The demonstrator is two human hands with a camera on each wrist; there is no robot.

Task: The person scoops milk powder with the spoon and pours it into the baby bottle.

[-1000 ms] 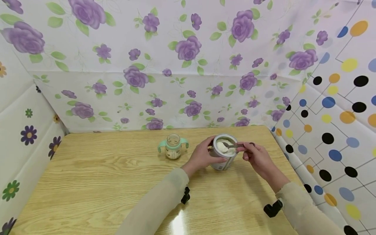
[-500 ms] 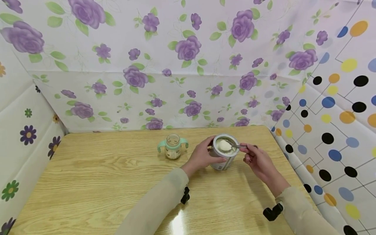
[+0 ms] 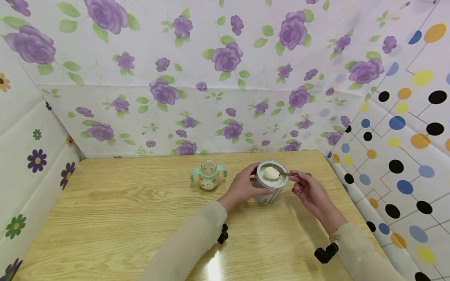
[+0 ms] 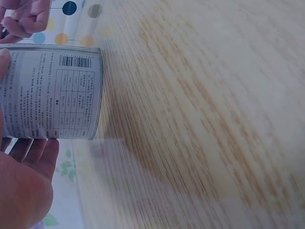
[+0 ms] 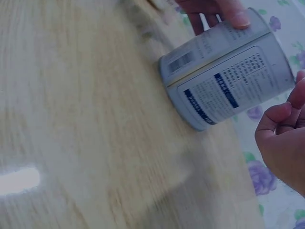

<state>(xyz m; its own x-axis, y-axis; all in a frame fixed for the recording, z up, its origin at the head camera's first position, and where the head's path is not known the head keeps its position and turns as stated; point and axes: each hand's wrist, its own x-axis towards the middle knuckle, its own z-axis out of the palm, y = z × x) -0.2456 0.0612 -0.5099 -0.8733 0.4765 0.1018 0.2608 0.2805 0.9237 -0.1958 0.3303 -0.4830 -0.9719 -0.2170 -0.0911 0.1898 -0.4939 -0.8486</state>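
Clearly, both hands are at work on one can [image 3: 263, 196], which stands on the table [image 3: 140, 207] at about two o'clock from its middle, near the far edge. The left hand [image 3: 244, 186] is clamped on the can from its nine o'clock side, thumb across the front toward six, other fingers reaching round the back toward eleven. In the left wrist view, fingertips show past the can's side, and its label carries a barcode and a printed grid.

The right hand [image 3: 312, 194], at about four o'clock from the can, pinches the spoon [image 3: 287, 174] by its handle, thumb and fingers together on it. The handle points to three o'clock and crosses the rim in the head view; whether it touches the rim I cannot tell. The spoon's bowl is over the can's mouth, heaped with pale powder [image 3: 272, 173], and more powder lies inside the can below.

At nine o'clock from the can, well apart from it, stands the bottle [image 3: 209, 182], upright, with mint handles at its three and nine o'clock sides. Both sleeves [image 3: 190, 234] are beige, each with a black device [image 3: 326, 253] at the wrist. Beyond the table, toward twelve, hangs a floral cloth [image 3: 197, 121]; toward two, a dotted cloth [image 3: 408, 156].
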